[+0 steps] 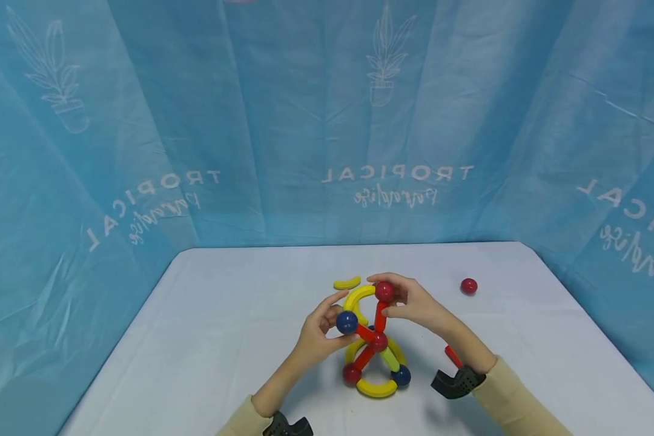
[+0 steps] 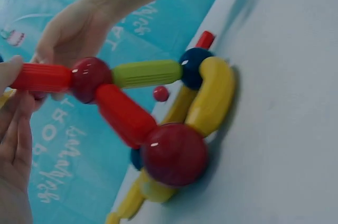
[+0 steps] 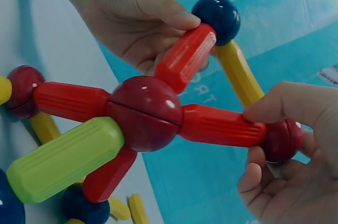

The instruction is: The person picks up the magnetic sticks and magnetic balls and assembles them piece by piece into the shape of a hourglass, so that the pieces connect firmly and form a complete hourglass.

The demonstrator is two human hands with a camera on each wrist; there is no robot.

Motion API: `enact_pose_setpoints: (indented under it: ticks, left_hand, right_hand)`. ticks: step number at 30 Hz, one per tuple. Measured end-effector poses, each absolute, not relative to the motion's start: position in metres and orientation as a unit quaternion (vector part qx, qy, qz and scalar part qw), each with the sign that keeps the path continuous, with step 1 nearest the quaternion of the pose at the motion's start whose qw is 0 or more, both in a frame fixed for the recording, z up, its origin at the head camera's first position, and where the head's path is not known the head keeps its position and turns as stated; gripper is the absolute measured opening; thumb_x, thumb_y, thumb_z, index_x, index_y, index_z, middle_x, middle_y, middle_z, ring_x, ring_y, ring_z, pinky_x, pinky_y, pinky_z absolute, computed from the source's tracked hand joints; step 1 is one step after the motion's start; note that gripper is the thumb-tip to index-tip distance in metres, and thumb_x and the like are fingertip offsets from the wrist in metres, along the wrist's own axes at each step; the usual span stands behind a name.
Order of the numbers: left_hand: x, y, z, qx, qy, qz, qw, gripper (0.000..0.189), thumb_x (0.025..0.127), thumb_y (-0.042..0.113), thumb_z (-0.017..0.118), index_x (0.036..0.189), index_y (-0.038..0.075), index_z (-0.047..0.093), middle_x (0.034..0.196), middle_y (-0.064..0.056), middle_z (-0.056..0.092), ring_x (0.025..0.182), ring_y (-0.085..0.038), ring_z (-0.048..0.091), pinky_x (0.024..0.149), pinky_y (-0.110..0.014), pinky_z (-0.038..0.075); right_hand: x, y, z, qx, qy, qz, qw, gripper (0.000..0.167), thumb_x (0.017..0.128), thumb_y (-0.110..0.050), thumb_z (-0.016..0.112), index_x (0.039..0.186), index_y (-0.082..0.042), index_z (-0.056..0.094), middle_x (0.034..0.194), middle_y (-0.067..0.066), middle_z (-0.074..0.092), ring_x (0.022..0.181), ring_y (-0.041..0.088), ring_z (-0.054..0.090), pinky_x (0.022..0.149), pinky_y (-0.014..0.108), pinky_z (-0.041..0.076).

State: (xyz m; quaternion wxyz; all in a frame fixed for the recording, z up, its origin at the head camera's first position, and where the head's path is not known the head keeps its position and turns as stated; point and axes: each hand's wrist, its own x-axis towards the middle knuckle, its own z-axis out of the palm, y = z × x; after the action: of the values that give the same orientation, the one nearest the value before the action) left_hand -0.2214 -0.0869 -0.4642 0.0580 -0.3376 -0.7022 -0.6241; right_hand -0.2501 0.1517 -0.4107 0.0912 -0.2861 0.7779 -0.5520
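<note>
A ball-and-rod construction toy model stands on the white table, its base a ring of curved yellow rods point(image 1: 377, 389) with red and blue balls. Red rods point(image 3: 71, 100) and a lime green rod point(image 3: 66, 159) run from the base to a central red ball point(image 3: 147, 113). Two more red rods rise from it, to an upper blue ball point(image 1: 347, 323) and an upper red ball point(image 1: 384, 292), which curved yellow pieces join. My left hand point(image 1: 316, 333) pinches the red rod beside the upper blue ball. With thumb and fingers, my right hand point(image 1: 414, 303) grips the upper red ball and its rod.
Behind the model lies a loose curved yellow rod point(image 1: 347, 283). A loose red ball point(image 1: 469, 286) sits at the back right, and a red rod point(image 1: 453, 356) lies partly hidden by my right forearm. Blue printed curtain point(image 1: 327, 121) surrounds the table point(image 1: 223, 315).
</note>
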Motion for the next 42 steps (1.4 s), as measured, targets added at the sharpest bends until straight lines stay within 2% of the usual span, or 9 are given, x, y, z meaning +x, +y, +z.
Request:
enact_pose_setpoints:
  ticks: [6,8,14,18,23,26,33,39,42]
  left_hand:
    - [-0.225,-0.085,-0.468,-0.32,-0.713,-0.623,0.019,0.074,0.081,0.005,0.073,0.145,0.013,0.036,0.106,-0.023,0.067,0.103,-0.023,0.065,0.105,-0.051,0.041]
    - [-0.227,-0.085,-0.467,-0.322,-0.712,-0.624,0.008,0.076,0.08,0.004,0.074,0.145,0.015,0.036,0.107,-0.024,0.067,0.104,-0.024,0.065,0.106,-0.055,0.039]
    - [-0.231,-0.084,-0.464,-0.344,-0.707,-0.618,0.002,0.074,0.078,0.005,0.075,0.143,0.01,0.039,0.105,-0.027,0.067,0.1,-0.019,0.067,0.097,-0.032,0.049]
    - [-0.231,-0.087,-0.464,-0.351,-0.699,-0.623,-0.001,0.075,0.079,0.006,0.075,0.144,0.009,0.037,0.105,-0.026,0.067,0.101,-0.024,0.066,0.096,-0.022,0.049]
    - [-0.231,-0.088,-0.465,-0.349,-0.69,-0.634,-0.009,0.076,0.08,0.004,0.074,0.145,0.006,0.034,0.108,-0.029,0.065,0.101,-0.007,0.065,0.098,-0.023,0.047]
    - [-0.231,-0.087,-0.465,-0.352,-0.682,-0.64,-0.008,0.076,0.08,0.003,0.073,0.144,0.001,0.032,0.11,-0.031,0.064,0.101,-0.002,0.064,0.099,-0.023,0.047]
    - [-0.23,-0.085,-0.465,-0.346,-0.691,-0.635,-0.007,0.077,0.08,0.004,0.074,0.145,0.004,0.033,0.11,-0.029,0.065,0.102,-0.006,0.064,0.1,-0.027,0.046]
    - [-0.228,-0.085,-0.463,-0.34,-0.698,-0.63,-0.009,0.077,0.08,0.005,0.074,0.145,0.005,0.033,0.11,-0.028,0.065,0.104,-0.02,0.065,0.101,-0.03,0.046]
    - [-0.228,-0.086,-0.464,-0.339,-0.702,-0.626,-0.004,0.076,0.08,0.005,0.074,0.145,0.005,0.034,0.109,-0.028,0.065,0.103,-0.018,0.066,0.101,-0.032,0.047]
  right_hand:
    - [-0.247,0.153,-0.417,-0.254,0.774,-0.573,0.089,0.059,0.085,-0.007,0.065,0.139,-0.006,0.041,0.133,0.023,0.05,0.107,0.017,0.059,0.085,0.023,0.054]
    - [-0.244,0.154,-0.421,-0.244,0.772,-0.58,0.087,0.059,0.088,-0.009,0.063,0.141,-0.006,0.038,0.131,0.023,0.052,0.104,0.014,0.06,0.084,0.023,0.054]
    - [-0.228,0.166,-0.436,-0.216,0.781,-0.584,0.053,0.052,0.092,-0.007,0.057,0.14,-0.003,0.037,0.119,0.027,0.056,0.081,0.011,0.061,0.075,0.024,0.054]
    - [-0.215,0.183,-0.45,-0.172,0.819,-0.547,0.006,0.04,0.092,-0.01,0.059,0.13,-0.003,0.049,0.114,0.024,0.061,0.083,0.009,0.061,0.076,0.021,0.053]
    - [-0.203,0.215,-0.47,-0.08,0.883,-0.454,-0.085,0.032,0.083,-0.005,0.069,0.114,-0.003,0.062,0.099,0.014,0.068,0.079,0.001,0.056,0.07,0.018,0.049]
    - [-0.196,0.231,-0.481,-0.028,0.908,-0.41,-0.084,0.034,0.077,-0.003,0.074,0.11,-0.001,0.063,0.093,0.01,0.066,0.074,0.004,0.054,0.064,0.019,0.047]
    - [-0.184,0.24,-0.494,-0.005,0.931,-0.366,-0.016,0.039,0.073,-0.005,0.077,0.108,0.0,0.063,0.082,0.004,0.059,0.066,0.008,0.047,0.056,0.019,0.041]
    - [-0.186,0.221,-0.484,-0.003,0.905,-0.419,-0.069,0.04,0.077,-0.001,0.074,0.116,0.001,0.063,0.094,0.01,0.069,0.077,0.006,0.06,0.067,0.013,0.051]
    - [-0.186,0.207,-0.474,-0.009,0.862,-0.494,-0.111,0.04,0.079,-0.003,0.074,0.117,-0.001,0.063,0.099,0.012,0.069,0.082,0.002,0.063,0.071,0.013,0.052]
